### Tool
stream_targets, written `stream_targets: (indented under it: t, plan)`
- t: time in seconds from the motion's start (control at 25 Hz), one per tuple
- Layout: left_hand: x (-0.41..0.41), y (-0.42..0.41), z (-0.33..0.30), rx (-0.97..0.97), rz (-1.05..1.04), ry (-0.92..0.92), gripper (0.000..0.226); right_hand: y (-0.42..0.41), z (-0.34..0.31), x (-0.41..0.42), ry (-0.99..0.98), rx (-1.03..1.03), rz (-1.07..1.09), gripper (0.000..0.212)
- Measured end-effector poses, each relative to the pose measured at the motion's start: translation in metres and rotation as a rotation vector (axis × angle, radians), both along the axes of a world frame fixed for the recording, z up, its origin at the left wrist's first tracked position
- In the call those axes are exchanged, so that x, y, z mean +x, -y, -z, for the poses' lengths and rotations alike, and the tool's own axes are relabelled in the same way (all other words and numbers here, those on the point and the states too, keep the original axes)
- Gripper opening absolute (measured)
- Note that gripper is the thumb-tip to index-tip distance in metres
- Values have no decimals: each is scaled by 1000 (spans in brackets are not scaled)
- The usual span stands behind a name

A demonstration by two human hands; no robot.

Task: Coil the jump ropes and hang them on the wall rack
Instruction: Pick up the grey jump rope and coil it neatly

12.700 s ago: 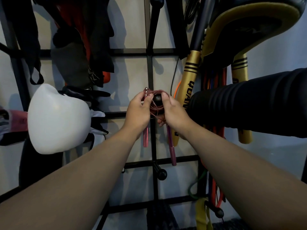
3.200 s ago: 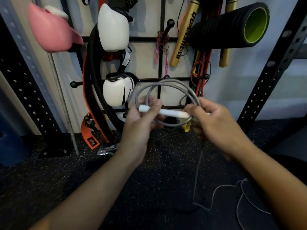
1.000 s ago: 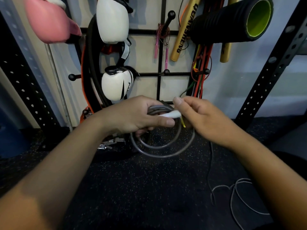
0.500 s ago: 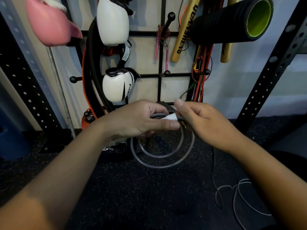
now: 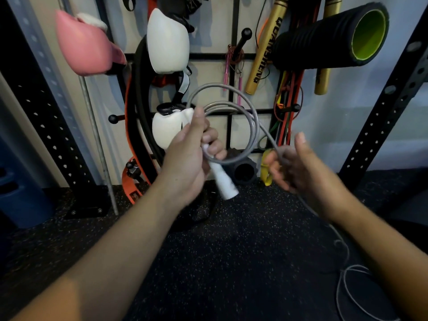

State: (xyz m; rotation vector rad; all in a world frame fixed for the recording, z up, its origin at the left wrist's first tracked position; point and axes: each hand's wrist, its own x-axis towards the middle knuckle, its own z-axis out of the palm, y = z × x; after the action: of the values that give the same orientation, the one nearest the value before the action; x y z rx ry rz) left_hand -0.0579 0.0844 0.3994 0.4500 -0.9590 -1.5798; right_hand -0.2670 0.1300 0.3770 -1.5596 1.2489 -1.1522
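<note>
Grey jump rope, white-handled, partly coiled; pink rope hangs racked.

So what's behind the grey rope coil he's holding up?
Through the grey rope coil show rack bars and the hung pink rope's handles. The left hand covers its lower left.

left hand gripping, right hand pinching

The left hand grips the white handle of a grey jump rope, whose loops stand above the fingers. The right hand, blurred, holds the rope's running length, which trails down to loose turns on the dark speckled floor. Behind, the wall rack carries a pink jump rope, white boxing gloves and a black foam roller.
</note>
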Motion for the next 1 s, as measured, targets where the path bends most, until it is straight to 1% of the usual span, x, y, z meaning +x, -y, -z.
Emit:
stream_targets:
  t: [0.04,0.08,0.12,0.2,0.28,0.32,0.36,0.4,0.44,0.48,0.52,0.56,0.6,0.68,0.72,0.76,0.8,0.84,0.88,0.96,1.0]
  plan:
    - [-8,-4,2,36,-17,-129,31,-1,6,13,33,-4,-22,81]
    - [-16,-7,5,60,-53,-192,31,-1,12,26,76,-10,-22,80]
    - [-23,-11,8,73,-95,-197,30,-4,16,39,100,-32,-7,76]
    - [-35,-19,17,61,-176,-91,37,-13,18,60,181,-123,61,56]
    - [-40,-27,25,-2,-204,43,40,-19,15,68,340,-182,153,32]
    - [-39,-29,28,-41,-196,110,38,-18,12,68,396,-183,180,26]
    - [-36,-28,29,-77,-162,159,34,-15,9,64,408,-177,201,22]
    - [-30,-25,28,-100,-133,200,27,-13,5,58,358,-171,219,20]
    - [-21,-19,27,-97,-104,213,21,-9,3,49,264,-173,231,19]
    - [-11,-11,23,-75,-91,225,27,-6,0,38,164,-178,227,18]
    - [1,-4,18,-71,-87,253,39,-4,-4,27,57,-189,199,18]
    - [15,1,10,-112,-92,335,49,-3,-8,17,-65,-199,155,18]
    - [27,4,0,-206,-103,496,55,-2,-10,8,-200,-205,96,18]
    - [42,1,-19,-468,-45,974,69,-2,-11,2,-429,-185,-28,20]
    - [41,-2,-25,-569,19,1205,77,-4,-10,5,-501,-171,-71,20]
    - [35,-8,-30,-640,75,1387,81,-6,-9,10,-543,-167,-98,19]
    - [27,-12,-31,-688,106,1513,81,-8,-8,14,-558,-169,-112,16]
    - [18,-14,-28,-716,106,1589,76,-9,-7,17,-563,-179,-116,12]
    - [10,-16,-26,-725,95,1626,66,-9,-6,18,-567,-196,-113,11]
    - [3,-17,-21,-655,116,1646,46,-9,-5,16,-544,-215,-108,17]
    - [3,-17,-21,-618,140,1663,40,-9,-4,15,-530,-213,-107,20]
